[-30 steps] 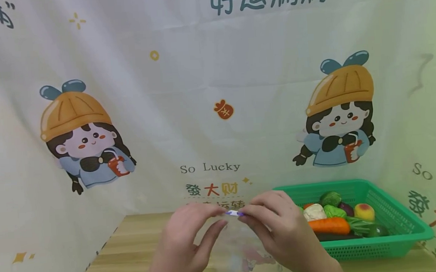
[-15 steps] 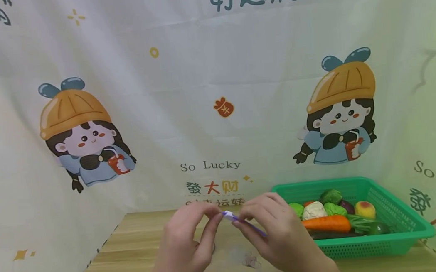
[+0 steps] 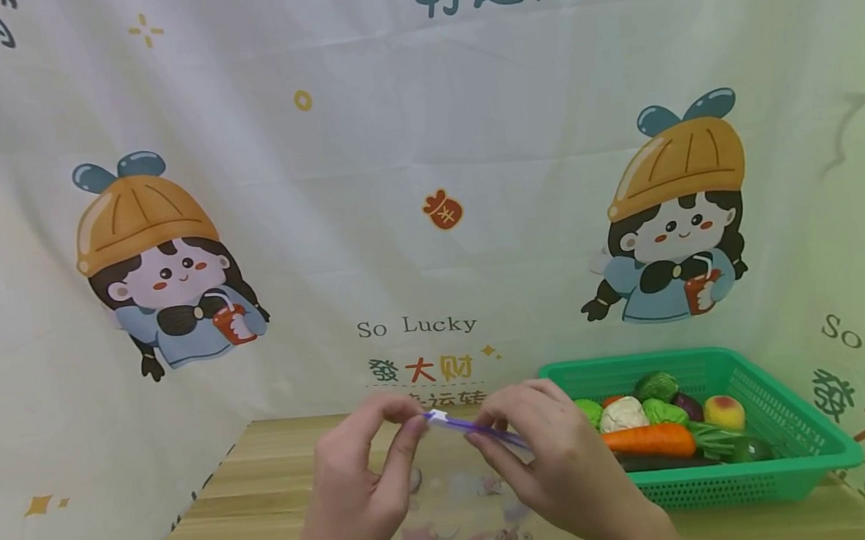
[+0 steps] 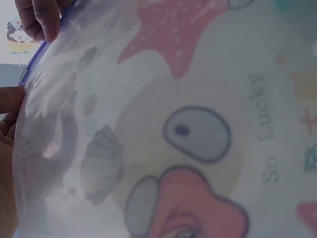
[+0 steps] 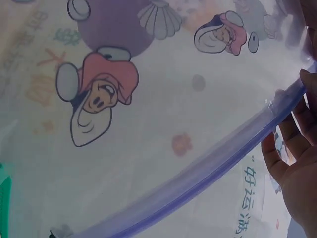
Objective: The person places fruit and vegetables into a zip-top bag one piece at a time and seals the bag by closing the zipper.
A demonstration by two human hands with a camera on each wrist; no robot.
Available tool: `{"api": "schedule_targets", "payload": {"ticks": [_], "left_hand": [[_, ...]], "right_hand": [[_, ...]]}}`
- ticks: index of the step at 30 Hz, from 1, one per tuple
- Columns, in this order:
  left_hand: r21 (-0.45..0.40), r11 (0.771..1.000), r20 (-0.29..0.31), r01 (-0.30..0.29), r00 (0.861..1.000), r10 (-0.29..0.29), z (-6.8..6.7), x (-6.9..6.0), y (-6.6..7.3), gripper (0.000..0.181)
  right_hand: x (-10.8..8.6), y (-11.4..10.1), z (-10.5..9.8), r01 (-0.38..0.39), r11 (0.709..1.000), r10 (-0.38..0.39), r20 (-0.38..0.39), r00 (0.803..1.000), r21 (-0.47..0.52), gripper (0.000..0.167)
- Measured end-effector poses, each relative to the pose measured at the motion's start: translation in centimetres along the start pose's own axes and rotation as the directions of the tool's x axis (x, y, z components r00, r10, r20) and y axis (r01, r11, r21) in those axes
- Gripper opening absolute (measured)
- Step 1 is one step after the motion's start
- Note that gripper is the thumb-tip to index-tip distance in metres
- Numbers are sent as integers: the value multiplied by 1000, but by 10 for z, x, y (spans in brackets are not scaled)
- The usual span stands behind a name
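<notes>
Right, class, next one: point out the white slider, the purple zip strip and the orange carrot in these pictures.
White slider (image 3: pixel 437 417): head view, middle of its body.
Purple zip strip (image 5: pixel 223 167): right wrist view, along its visible length.
Orange carrot (image 3: pixel 645 442): head view, middle of its root.

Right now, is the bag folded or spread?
Spread: both hands pinch its zip, and the bag stretches wide across both wrist views.

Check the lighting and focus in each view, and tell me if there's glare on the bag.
Head view: soft, fairly even light, with the central So Lucky lettering legible; left wrist view: dimmer, with pale glare along the left of the printed zip bag, lettering hazy through it; right wrist view: purple zip strip fairly crisp, bright glare on the bag at upper right.
</notes>
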State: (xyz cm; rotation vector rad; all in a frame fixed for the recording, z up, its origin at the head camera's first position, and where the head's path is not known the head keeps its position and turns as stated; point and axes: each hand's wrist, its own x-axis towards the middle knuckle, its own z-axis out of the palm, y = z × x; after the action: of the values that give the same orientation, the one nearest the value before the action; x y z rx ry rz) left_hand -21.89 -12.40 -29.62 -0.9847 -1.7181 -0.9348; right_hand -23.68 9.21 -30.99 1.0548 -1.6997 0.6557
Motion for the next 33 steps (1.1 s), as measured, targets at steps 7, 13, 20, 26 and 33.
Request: {"api": "schedule_targets", "payload": {"ticks": [7, 13, 20, 26, 33], "left_hand": [[-3, 1000, -35, 25, 999, -25, -1, 0, 0, 20], [-16, 992, -103, 124, 987, -125, -7, 1, -6, 15], [83, 960, -225, 268, 943, -244, -15, 1, -27, 7], [225, 862, -146, 454, 891, -431, -6, -5, -47, 5], [367, 722, 55, 587, 761, -646, 14, -5, -31, 34]], "right_hand": [[-1, 2, -1, 10, 1000, -10, 17, 1000, -11, 19], [-5, 10, -7, -2, 999, 9, 148, 989, -47, 21], [-9, 20, -28, -441, 876, 230, 631, 741, 198, 12], [-11, 20, -32, -729, 616, 139, 871, 472, 297, 30], [-7, 12, -21, -756, 563, 327, 750, 575, 334, 34]]}}
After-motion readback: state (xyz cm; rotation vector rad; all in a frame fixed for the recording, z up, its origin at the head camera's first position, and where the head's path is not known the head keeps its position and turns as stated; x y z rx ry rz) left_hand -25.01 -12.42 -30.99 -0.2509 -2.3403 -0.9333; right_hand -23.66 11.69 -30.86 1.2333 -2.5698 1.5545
